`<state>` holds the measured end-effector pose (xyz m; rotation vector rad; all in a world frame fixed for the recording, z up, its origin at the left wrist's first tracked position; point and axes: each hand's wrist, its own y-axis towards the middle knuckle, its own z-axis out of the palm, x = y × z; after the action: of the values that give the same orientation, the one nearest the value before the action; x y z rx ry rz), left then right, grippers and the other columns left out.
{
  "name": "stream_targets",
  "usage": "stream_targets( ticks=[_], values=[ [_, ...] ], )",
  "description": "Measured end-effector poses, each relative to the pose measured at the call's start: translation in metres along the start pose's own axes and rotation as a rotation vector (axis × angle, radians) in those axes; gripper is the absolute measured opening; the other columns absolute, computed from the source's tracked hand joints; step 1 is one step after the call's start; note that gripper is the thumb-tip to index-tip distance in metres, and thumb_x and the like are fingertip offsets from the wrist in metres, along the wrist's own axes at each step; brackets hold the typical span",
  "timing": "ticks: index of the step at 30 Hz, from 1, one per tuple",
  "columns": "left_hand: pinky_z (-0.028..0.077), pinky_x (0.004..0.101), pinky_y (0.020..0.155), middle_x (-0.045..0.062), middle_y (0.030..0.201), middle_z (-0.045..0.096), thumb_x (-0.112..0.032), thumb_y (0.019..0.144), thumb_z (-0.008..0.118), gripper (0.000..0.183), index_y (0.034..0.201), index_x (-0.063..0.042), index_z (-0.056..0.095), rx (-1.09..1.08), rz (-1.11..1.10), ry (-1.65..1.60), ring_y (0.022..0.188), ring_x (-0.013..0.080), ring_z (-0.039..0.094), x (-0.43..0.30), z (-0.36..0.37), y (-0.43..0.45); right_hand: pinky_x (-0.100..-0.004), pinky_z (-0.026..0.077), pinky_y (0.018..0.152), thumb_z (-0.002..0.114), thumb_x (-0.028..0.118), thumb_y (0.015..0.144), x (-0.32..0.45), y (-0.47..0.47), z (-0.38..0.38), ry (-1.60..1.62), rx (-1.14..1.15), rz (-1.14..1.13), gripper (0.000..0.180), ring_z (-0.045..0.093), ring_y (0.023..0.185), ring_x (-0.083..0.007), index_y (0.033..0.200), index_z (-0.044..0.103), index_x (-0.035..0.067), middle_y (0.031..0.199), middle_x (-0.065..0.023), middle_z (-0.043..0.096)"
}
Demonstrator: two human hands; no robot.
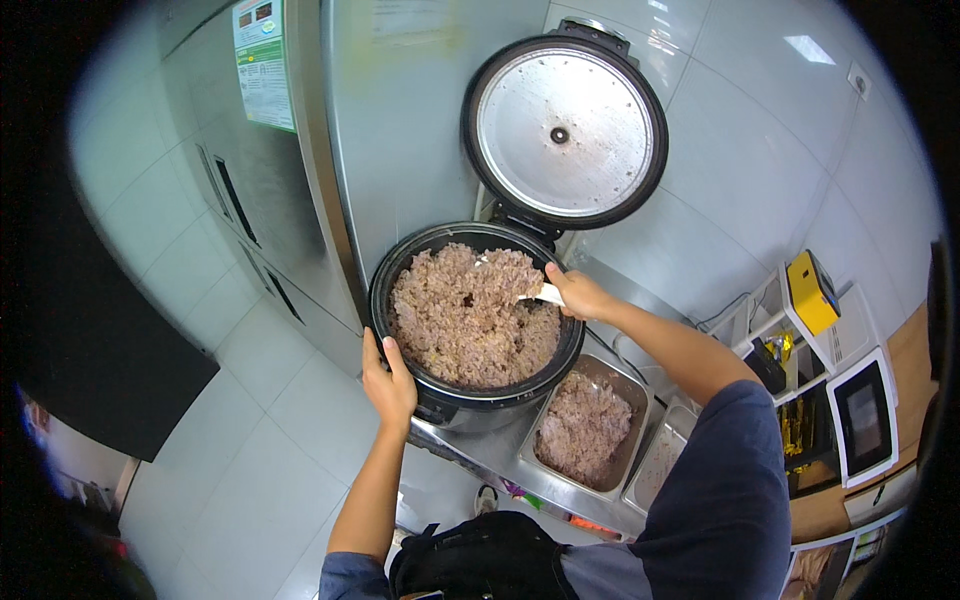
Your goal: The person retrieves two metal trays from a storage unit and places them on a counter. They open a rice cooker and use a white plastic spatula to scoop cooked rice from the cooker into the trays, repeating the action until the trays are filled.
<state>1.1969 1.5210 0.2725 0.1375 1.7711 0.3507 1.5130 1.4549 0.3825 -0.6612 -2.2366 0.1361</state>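
A large rice cooker (480, 416) stands before me, nearly full of purplish mixed-grain rice (457, 322). Its round metal inner lid (525, 161) is raised behind the pot. My right hand (581, 294) grips the handle of a white rice paddle (550, 293) at the pot's right rim, and the paddle's blade is largely hidden under a mound of rice. At the lower left, my left hand (390, 382) rests against the cooker's outer rim, thumb on top. To the right of the cooker, a steel food pan (641, 401) holds a heap of the same rice.
A second steel pan (660, 457) sits partly behind my right arm on the steel counter (487, 454). Stainless refrigerator doors (255, 187) rise at the left. On the right are a white shelf (814, 360), a yellow device (812, 292) and an open white-framed door (862, 416).
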Motion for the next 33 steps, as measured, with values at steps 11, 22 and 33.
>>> stream_targets(
  ticks=[11,22,33],
  values=[
    [0.039,0.0387,0.101,0.029,0.128,0.054,-0.036,0.099,0.047,0.055,0.128,0.011,0.05,0.025,0.114,-0.023,0.12,0.0389,0.053,0.001,0.0,0.002,-0.0254,0.03,0.035,0.03,0.06,0.098,-0.03,-0.106,-0.058,0.232,-0.088,0.118,0.066,0.037,0.037,-0.0085,0.083,0.058,0.002,0.055,-0.0011,0.048],
    [0.036,0.0359,0.103,0.028,0.13,0.053,-0.041,0.1,0.042,0.062,0.131,0.012,0.047,0.067,0.073,-0.052,0.123,0.0355,0.051,-0.001,0.001,0.002,-0.0478,0.053,0.069,0.049,0.013,0.088,-0.201,-0.218,0.082,-0.607,-0.505,0.232,0.038,0.067,0.076,-0.0328,0.125,0.056,0.009,0.088,-0.0187,0.065],
    [0.04,0.0334,0.098,0.028,0.127,0.055,-0.041,0.099,0.044,0.061,0.132,0.011,0.046,0.064,0.047,-0.037,0.118,0.0306,0.055,-0.003,-0.002,0.001,-0.0366,0.047,0.06,0.047,0.016,0.092,-0.25,-0.238,0.062,-0.039,-0.492,0.107,0.029,0.062,0.069,-0.0278,0.117,0.06,0.005,0.078,-0.0164,0.064]
  ],
)
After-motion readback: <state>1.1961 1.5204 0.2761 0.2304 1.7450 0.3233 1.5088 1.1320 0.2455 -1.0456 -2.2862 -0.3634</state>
